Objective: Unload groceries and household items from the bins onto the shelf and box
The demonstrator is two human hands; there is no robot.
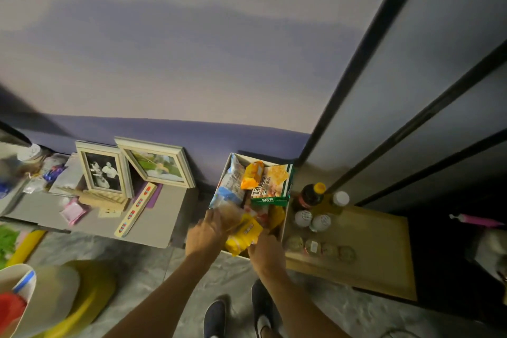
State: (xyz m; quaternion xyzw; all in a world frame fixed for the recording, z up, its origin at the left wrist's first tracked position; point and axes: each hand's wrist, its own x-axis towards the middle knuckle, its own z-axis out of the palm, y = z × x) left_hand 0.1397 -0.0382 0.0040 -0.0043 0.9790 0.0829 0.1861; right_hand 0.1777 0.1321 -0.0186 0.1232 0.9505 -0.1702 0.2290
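Yellow crinkly plastic snack packet (244,236) lies at the near edge of the open cardboard box (241,158), its long axis slanting away rightward between both hands. The right hand (266,251) grips its near end. The left hand (204,236) rests on a pale bag (229,214) beside it, grip unclear.
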